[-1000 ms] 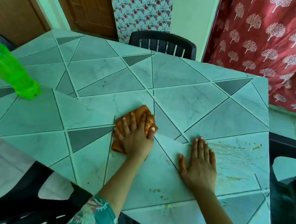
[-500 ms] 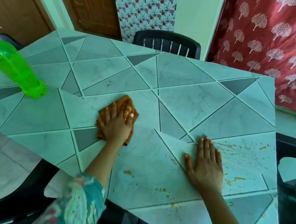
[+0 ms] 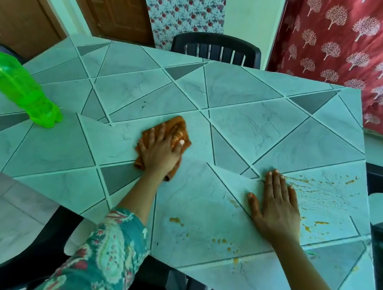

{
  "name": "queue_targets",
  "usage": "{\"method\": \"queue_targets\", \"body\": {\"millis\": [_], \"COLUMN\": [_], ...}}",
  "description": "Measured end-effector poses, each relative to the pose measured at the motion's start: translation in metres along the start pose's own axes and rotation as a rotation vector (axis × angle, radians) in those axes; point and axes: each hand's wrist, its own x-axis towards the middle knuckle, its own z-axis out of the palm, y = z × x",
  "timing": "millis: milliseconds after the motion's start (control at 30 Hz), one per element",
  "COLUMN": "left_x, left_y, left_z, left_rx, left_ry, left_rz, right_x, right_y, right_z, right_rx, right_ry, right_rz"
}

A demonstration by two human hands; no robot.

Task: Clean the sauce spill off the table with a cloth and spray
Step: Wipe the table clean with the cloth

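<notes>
Here the left hand (image 3: 159, 153) lies palm-down on the orange cloth (image 3: 181, 128), fingers spread and fairly straight, pressing it onto the table (image 3: 263, 121) near the middle, with nothing pinched. The right hand (image 3: 275, 208) rests flat on the bare top beside it, fingers straight and close together, its fingertips touching the edge of the sauce (image 3: 302, 180), which streaks the right end and dots the near edge between the two arms. The green bottle (image 3: 17, 86) stands at the left end, well apart from the cloth.
</notes>
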Motion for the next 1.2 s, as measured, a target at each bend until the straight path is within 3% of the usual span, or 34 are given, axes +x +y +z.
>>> {"method": "queue_targets", "body": {"millis": [100, 233, 367, 467, 533, 633, 700, 900, 1033, 1100, 1200], "left_x": [-0.021, -0.066, -0.075, -0.045, -0.021, -0.002, -0.007, -0.083, -0.121, -0.11, -0.072], "left_y": [-0.017, 0.016, 0.062, 0.058, 0.047, 0.046, 0.065, 0.121, 0.109, 0.087, 0.077], "left_z": [0.003, 0.014, 0.02, 0.012, 0.004, 0.003, 0.008, 0.032, 0.038, 0.036, 0.026], "left_rx": [-0.031, -0.066, -0.009, 0.06, 0.048, -0.055, -0.076, -0.019, -0.03, -0.028, -0.03], "left_ry": [0.05, 0.062, -0.005, -0.103, -0.087, -0.065, -0.063, -0.048, -0.038, -0.02, -0.001], "left_rz": [-0.131, -0.196, 0.053, 0.261, 0.2, -0.055, -0.084, 0.236, 0.482, 0.436, 0.172], "right_x": [0.001, 0.002, 0.002, 0.001, 0.0, 0.0, -0.006, -0.022, -0.031, -0.033, -0.041], "right_y": [0.001, 0.002, 0.001, 0.001, 0.003, 0.008, 0.018, 0.076, 0.108, 0.114, 0.116], "right_z": [0.0, 0.001, -0.001, -0.006, -0.007, -0.009, -0.012, -0.019, -0.027, -0.028, -0.027], "right_rx": [0.019, 0.024, 0.045, 0.065, 0.084, 0.117, 0.105, 0.03, 0.072, 0.082, 0.094], "right_ry": [0.011, 0.022, 0.016, -0.02, -0.058, -0.124, -0.123, -0.025, -0.048, -0.056, -0.021], "right_rz": [0.004, -0.002, 0.009, -0.001, 0.01, 0.024, 0.033, 0.119, 0.166, 0.15, 0.208]}}
